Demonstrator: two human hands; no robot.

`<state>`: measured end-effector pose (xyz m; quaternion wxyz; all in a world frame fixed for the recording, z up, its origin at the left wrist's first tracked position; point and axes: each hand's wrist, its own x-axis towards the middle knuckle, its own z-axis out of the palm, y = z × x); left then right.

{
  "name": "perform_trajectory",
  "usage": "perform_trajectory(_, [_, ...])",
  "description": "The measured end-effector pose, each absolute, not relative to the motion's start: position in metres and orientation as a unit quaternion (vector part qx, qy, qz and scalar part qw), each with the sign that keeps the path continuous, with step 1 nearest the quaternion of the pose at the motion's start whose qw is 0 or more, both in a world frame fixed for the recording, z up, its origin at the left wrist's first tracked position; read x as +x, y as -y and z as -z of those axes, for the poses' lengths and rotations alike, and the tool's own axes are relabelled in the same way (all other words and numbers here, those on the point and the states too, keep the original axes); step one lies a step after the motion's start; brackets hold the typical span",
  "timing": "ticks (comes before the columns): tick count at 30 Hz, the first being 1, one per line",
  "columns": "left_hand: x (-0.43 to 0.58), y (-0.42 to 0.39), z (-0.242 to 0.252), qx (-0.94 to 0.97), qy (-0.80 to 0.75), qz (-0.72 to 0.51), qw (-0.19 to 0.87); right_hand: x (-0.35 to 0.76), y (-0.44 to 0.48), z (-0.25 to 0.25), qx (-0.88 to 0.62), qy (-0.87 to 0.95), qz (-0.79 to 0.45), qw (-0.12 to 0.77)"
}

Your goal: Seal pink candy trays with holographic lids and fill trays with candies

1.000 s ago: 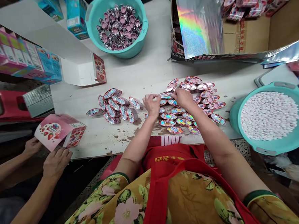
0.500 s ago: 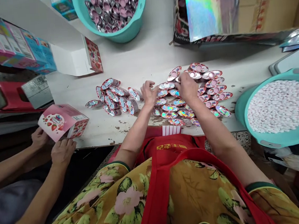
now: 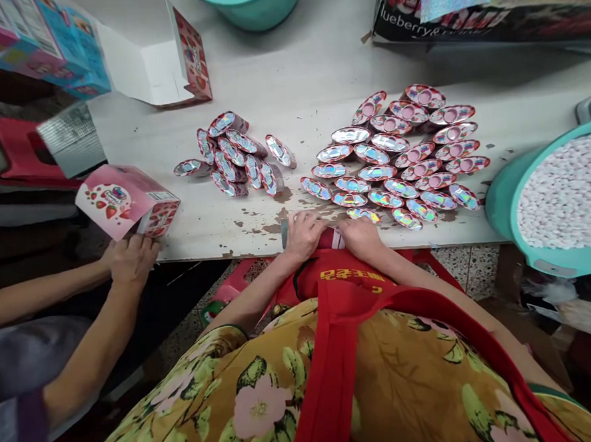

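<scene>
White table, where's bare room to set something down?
The white table has a wide bare patch between the far teal basin, black carton and right pack group. A narrow gap separates that group from the left pack group. Both groups are crowded, as is the near edge around the left hand and right hand.

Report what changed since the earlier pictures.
The left hand and right hand let go of the silver packet and drew back toward the body, to the dark red item. The smaller packet cluster and the co-worker's hand at the pink box stayed.
</scene>
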<state>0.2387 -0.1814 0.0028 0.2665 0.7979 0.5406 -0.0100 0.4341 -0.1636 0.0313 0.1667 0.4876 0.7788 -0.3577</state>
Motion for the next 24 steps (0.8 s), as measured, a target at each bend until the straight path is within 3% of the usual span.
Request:
perform_trajectory(7, [0.226,0.203,0.011,0.837,-0.447,0.008,0.314,0.429,0.160,-0.031,0.547,-0.740,0.349,0.178])
perform_trajectory(11, [0.213,0.210,0.008,0.788,-0.424,-0.044,0.444,0.424,0.158,-0.033,0.564,-0.723,0.351,0.190])
perform_trajectory(14, [0.213,0.207,-0.003,0.648,-0.496,-0.150,0.557,0.426,0.158,-0.030,0.581,-0.704,0.370,0.171])
perform_trajectory(16, [0.220,0.199,-0.014,0.515,-0.578,-0.239,0.587,0.431,0.160,-0.027,0.595,-0.682,0.415,0.093])
perform_trajectory(20, [0.242,0.167,-0.032,0.355,-0.634,-0.354,0.589,0.445,0.161,-0.020,0.555,-0.577,0.580,-0.149])
perform_trajectory(24, [0.262,0.141,-0.037,0.321,-0.631,-0.386,0.591,0.458,0.153,-0.019,0.563,-0.501,0.620,-0.218])
